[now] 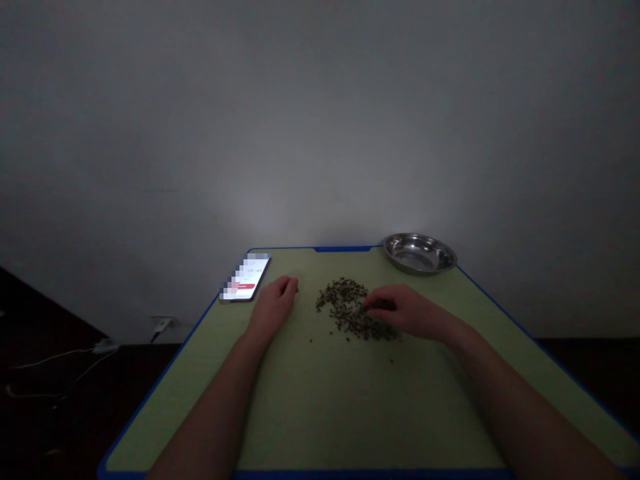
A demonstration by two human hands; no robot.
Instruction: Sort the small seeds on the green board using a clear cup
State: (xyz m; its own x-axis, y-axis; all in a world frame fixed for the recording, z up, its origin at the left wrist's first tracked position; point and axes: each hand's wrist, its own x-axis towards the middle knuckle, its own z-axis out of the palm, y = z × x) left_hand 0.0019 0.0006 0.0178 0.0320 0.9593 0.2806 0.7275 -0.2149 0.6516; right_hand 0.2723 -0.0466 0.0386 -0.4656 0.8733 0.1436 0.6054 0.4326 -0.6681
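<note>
A loose heap of small dark grains or seeds (350, 313) is spread over the middle of the pale green table (320, 413); their exact kind is too small and dim to make out. At the heap's right side, my right hand (400, 310) reaches in with bent fingers and thumb drawn together at the grains. Anything between those fingertips is hidden. My left hand (275, 303) rests on the table left of the heap, apart from it, its fingers curled closed. What it may hold cannot be seen.
A shallow shiny metal bowl (420, 255) stands at the table's back right corner. Near the left edge lies a phone (246, 279) with its screen lit. A grey wall (320, 133) rises behind the table. White cables (105, 347) and a wall socket (163, 325) show at left.
</note>
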